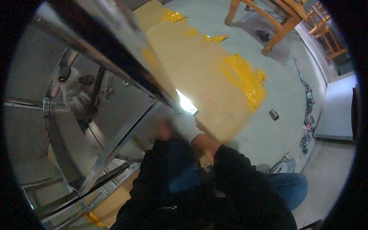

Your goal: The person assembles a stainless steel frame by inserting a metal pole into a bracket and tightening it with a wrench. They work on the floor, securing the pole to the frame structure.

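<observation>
My right hand (pixel 186 125), in a white glove, is curled closed at the lower end of a thick, shiny metal bar (pixel 126 53). Its fingers do not show clearly, so what it grips is hidden. Beside it, my left hand (pixel 165 128) is a blur in front of its dark sleeve, and its fingers cannot be made out. From the upper left the bar slants down to my hands, with a bright glare on its end. A thinner metal strip (pixel 120 140) of the same frame runs down to the left of my left hand.
Flattened cardboard (pixel 191 69) with torn yellow tape (pixel 247 78) lies under the bar. A dirty whitish shape (pixel 76 94), perhaps a work glove, is among the frame parts. To the right are a small metal piece (pixel 273 114), a braided cloth cord (pixel 308 103) and a wooden stool (pixel 281 23).
</observation>
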Demonstrator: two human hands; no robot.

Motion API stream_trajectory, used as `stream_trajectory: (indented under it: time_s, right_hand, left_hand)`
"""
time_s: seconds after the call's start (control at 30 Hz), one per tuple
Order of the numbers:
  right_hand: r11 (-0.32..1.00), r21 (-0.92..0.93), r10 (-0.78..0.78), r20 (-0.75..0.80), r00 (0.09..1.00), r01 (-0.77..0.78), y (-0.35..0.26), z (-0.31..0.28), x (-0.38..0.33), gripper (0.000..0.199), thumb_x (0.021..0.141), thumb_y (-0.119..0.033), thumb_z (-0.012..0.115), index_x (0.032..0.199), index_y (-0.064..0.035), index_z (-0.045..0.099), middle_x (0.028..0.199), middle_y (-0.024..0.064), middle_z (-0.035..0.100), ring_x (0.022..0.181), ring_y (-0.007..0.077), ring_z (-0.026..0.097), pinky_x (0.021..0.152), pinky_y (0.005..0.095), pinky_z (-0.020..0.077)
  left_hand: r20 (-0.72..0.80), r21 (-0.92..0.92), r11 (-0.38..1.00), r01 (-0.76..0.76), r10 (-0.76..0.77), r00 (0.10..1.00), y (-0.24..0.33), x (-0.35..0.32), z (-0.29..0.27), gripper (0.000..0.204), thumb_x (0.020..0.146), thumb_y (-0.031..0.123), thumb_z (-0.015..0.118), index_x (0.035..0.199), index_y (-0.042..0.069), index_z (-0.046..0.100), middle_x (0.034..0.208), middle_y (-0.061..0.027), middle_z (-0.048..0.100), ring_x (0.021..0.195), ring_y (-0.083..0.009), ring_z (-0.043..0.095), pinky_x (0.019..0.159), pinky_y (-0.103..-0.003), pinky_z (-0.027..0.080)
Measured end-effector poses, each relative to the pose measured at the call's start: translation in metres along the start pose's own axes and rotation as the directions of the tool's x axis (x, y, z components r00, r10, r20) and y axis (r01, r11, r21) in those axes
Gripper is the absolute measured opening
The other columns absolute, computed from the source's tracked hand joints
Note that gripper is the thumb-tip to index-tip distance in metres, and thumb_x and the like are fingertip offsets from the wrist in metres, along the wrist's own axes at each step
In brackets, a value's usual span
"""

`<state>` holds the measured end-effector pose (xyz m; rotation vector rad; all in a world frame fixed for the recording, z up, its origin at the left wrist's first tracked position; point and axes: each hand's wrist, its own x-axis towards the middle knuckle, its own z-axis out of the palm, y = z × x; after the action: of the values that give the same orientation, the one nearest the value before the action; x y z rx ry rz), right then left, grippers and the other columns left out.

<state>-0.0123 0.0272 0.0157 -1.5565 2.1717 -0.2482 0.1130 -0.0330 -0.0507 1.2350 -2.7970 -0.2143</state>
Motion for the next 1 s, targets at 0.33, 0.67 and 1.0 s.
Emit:
stream_trajectory:
  time_s: [0.33, 0.67, 1.0]
  right_hand:
    - [0.988, 0.157, 0.014, -0.113, 0.994, 0.004, -0.009, -0.015, -0.018, 0.018, 0.084, -0.014, 0.046, 0.088, -0.0014, 0.058, 0.083, 0.0161, 0.064, 0.075, 0.0345, 0.064, 0.061, 0.0438, 0.0528]
    - [0.991, 0.099, 0.080, 0.059, 0.995, -0.085, 0.008, 0.007, 0.001, 0.035, 0.091, -0.028, 0.036, 0.094, -0.0045, 0.062, 0.088, 0.0198, 0.065, 0.082, 0.0376, 0.063, 0.070, 0.0452, 0.0518]
    - [0.893, 0.410, 0.143, 0.131, 0.981, -0.185, -0.025, -0.010, -0.002, 0.045, 0.086, -0.042, 0.039, 0.104, -0.0071, 0.062, 0.097, 0.0197, 0.064, 0.094, 0.0386, 0.060, 0.084, 0.0440, 0.0478]
  left_hand:
    - [-0.576, 0.814, 0.410, 0.413, 0.666, 0.475, -0.076, 0.004, 0.134, 0.028, 0.088, 0.024, 0.052, 0.108, 0.005, 0.060, 0.076, -0.0086, 0.061, 0.064, -0.0215, 0.056, 0.055, -0.039, 0.048]
    - [-0.019, -0.340, 0.931, 0.130, -0.145, 0.989, -0.035, 0.001, 0.108, 0.024, 0.080, 0.017, 0.055, 0.094, 0.001, 0.067, 0.086, -0.0181, 0.066, 0.078, -0.0275, 0.063, 0.072, -0.041, 0.049]
    - [0.129, -0.610, 0.772, 0.178, -0.125, 0.984, -0.083, -0.019, 0.109, 0.034, 0.080, 0.015, 0.059, 0.110, 0.000, 0.059, 0.089, -0.0172, 0.066, 0.083, -0.0285, 0.064, 0.073, -0.038, 0.050]
